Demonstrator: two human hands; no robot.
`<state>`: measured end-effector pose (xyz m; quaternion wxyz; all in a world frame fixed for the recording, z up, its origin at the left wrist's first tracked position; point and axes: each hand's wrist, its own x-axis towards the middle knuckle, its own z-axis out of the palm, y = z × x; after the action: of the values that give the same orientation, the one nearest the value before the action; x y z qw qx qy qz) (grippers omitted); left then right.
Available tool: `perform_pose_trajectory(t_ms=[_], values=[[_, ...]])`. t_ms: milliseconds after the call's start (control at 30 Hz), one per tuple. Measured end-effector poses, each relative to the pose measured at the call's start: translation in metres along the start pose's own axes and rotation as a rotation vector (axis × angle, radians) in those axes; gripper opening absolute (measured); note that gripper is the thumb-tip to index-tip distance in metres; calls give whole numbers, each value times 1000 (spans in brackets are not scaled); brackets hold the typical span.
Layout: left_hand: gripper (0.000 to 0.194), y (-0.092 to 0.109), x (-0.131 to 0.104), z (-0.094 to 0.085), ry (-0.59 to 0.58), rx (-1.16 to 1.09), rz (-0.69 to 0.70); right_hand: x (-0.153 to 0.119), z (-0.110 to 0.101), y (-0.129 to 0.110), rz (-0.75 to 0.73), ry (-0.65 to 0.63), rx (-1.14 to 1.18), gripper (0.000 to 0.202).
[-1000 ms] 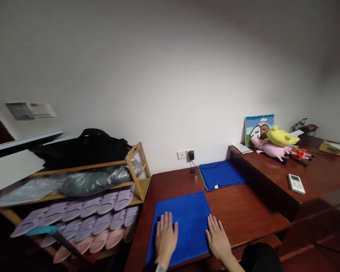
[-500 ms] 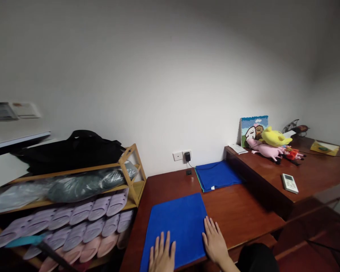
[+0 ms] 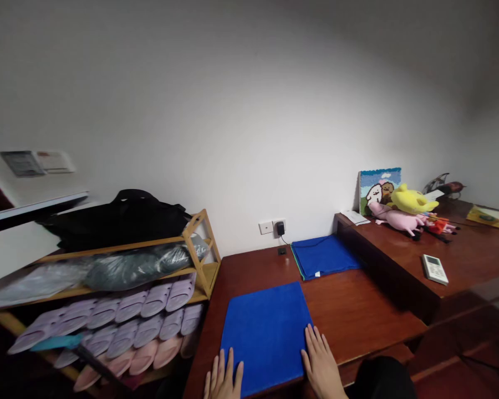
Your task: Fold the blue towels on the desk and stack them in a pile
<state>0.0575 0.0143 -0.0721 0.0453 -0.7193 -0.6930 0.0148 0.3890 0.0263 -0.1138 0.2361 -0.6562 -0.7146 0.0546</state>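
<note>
A blue cloth (image 3: 268, 332) lies flat on the brown wooden desk (image 3: 336, 310), near its front edge. My left hand (image 3: 224, 379) rests with fingers spread over the cloth's lower left corner. On the opposite side, my right hand (image 3: 321, 360) lies flat at the right edge, its fingertips on the border of cloth and desk. Neither hand grips anything. Behind, against the wall, sits a second blue cloth (image 3: 324, 256), folded, with green edging and a small white tag.
To the left stands a wooden rack (image 3: 208, 260) with purple slippers (image 3: 156, 302) and a black bag (image 3: 120, 221) on top. The raised desk section at right bears a white remote control (image 3: 434, 270), plush toys (image 3: 399, 219) and a dog picture (image 3: 380, 191). A black plug (image 3: 280, 227) sits in the wall socket.
My left hand has slid left across the cloth to its lower left corner. My right hand stays at the right edge. The view has shifted slightly left.
</note>
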Motion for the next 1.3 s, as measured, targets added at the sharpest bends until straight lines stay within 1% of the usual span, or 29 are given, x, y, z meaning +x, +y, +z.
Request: perform_pose_trajectory(t_ms=[67, 100, 133, 200, 233, 300, 333, 367, 400, 433, 467, 500, 533, 567, 633, 700, 767, 833, 867, 933, 1000, 1067, 1133, 1200, 1267, 1300], values=[[55, 6, 4, -5, 41, -10, -33, -2, 5, 5, -3, 51, -18, 61], [54, 15, 8, -9, 74, -32, -58, -3, 8, 9, -18, 85, -27, 60], [54, 28, 12, -15, 107, -68, -78, -4, 11, 12, -44, 127, -36, 60], [58, 66, 22, -30, 167, -170, -60, -6, 17, 18, -111, 220, -61, 60], [60, 90, 27, -38, 174, -224, 12, -7, 19, 20, -143, 267, -78, 61], [58, 142, 35, -51, 178, -316, 230, -8, 21, 23, -200, 348, -119, 61], [57, 165, 38, -55, 168, -347, 321, -8, 20, 24, -232, 376, -140, 61], [56, 186, 41, -58, 147, -367, 381, -9, 19, 24, -263, 393, -159, 59], [56, 201, 43, -59, 118, -378, 413, -9, 17, 24, -289, 399, -172, 58], [56, 211, 44, -58, 88, -380, 416, -9, 15, 24, -308, 394, -180, 57], [57, 215, 45, -55, 63, -374, 405, -9, 12, 23, -312, 377, -181, 56], [58, 213, 45, -52, 46, -362, 389, -9, 10, 21, -295, 351, -175, 54], [59, 205, 45, -48, 35, -344, 372, -9, 7, 19, -263, 316, -161, 54], [60, 191, 44, -44, 34, -322, 347, -9, 4, 17, -221, 271, -141, 54], [61, 152, 41, -37, 34, -259, 265, -9, -3, 11, -131, 175, -98, 55], [59, 102, 36, -31, 23, -172, 124, -9, -11, 6, -74, 95, -62, 58], [56, 54, 29, -25, 20, -78, 3, -9, -17, 2, -48, 45, -37, 59], [55, 16, 23, -20, 18, -28, -40, -10, -21, -1, -29, 10, -21, 60], [56, 4, 21, -17, 17, -20, -47, -11, -22, -1, -18, -8, -16, 60], [56, -10, 18, -10, 31, -28, -38, -11, -24, -1, 5, -43, -12, 61], [56, -13, 18, -3, 76, -51, -12, -5, -29, 2, 17, -57, -7, 59], [56, -11, 19, 2, 120, -78, 5, 13, -39, 8, 11, -45, -8, 55], [57, -10, 21, 3, 133, -104, -7, 45, -55, 19, -10, -27, -23, 54], [60, -10, 22, 3, 117, -135, -52, 90, -72, 31, -25, -37, -59, 58], [64, -11, 24, 2, 92, -168, -106, 140, -84, 43, -11, -102, -109, 65], [65, -13, 25, 2, 83, -179, -121, 163, -87, 48, 2, -147, -128, 71]])
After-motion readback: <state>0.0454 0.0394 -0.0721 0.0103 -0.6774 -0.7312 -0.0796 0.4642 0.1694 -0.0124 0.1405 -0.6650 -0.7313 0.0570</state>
